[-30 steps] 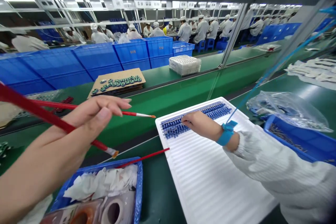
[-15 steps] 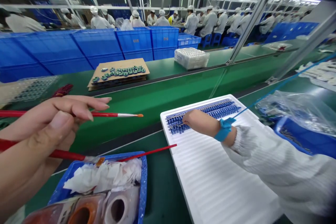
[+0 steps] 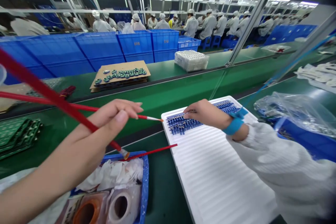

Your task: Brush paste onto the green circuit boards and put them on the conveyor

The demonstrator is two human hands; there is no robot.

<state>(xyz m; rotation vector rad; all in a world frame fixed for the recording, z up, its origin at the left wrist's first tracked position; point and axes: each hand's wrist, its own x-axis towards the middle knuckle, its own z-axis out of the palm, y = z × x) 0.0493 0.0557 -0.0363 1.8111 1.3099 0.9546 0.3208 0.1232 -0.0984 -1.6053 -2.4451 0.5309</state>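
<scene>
Pinching two slim red-handled paintbrushes (image 3: 47, 91), the left grip (image 3: 112, 117) hovers near a white ribbed plastic tray (image 3: 210, 171), while the right grip (image 3: 206, 110), fingers curled down, covers part of the rows of small blue connectors (image 3: 181, 125), so whether it pinches one cannot be told. Below the left grip, a thin red brush (image 3: 149, 150) lies across the rim of a blue plastic basket (image 3: 145, 182) of white tissue, its lower part cut off. Past the right grip, a clear plastic bag (image 3: 294, 110) sits on the green desk (image 3: 162, 189), and green circuit boards (image 3: 17, 134) lie beyond the left grip.
</scene>
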